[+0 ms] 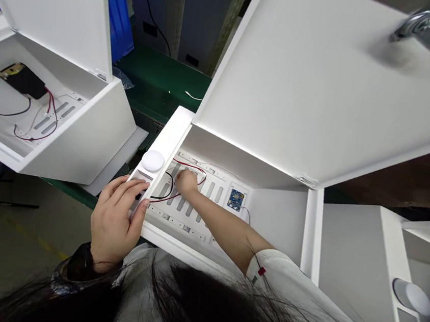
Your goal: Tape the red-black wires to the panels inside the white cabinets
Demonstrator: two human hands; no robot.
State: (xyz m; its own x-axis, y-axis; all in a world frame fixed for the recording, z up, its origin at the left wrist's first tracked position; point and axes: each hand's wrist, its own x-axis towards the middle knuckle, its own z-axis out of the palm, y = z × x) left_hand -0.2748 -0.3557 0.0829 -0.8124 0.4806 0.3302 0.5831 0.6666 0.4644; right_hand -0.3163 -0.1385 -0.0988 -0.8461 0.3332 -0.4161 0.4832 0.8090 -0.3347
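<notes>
A white box (312, 238) lies before me with its lid (307, 83) raised. My left hand (117, 217) rests on the box's end panel, fingers stretched over a rectangular opening (144, 176) and thumb at the inner edge. Beside those fingers sits a round white dome (152, 160). Inside the box, my right hand (187, 181) is closed near the end panel; what its fingers hold, if anything, is hidden. Red and black wires (168, 186) run around it. Below lies a slotted white plate (215, 193), with a blue circuit board (236, 199) farther right.
At left, another open white box (83, 132) holds a black module (24, 79) with wires. A third white box (355, 247) stands close on the right. Behind, a green bench top (162, 78) carries a small white cable (194, 96). A metal lock cam (424, 30) projects from the raised lid.
</notes>
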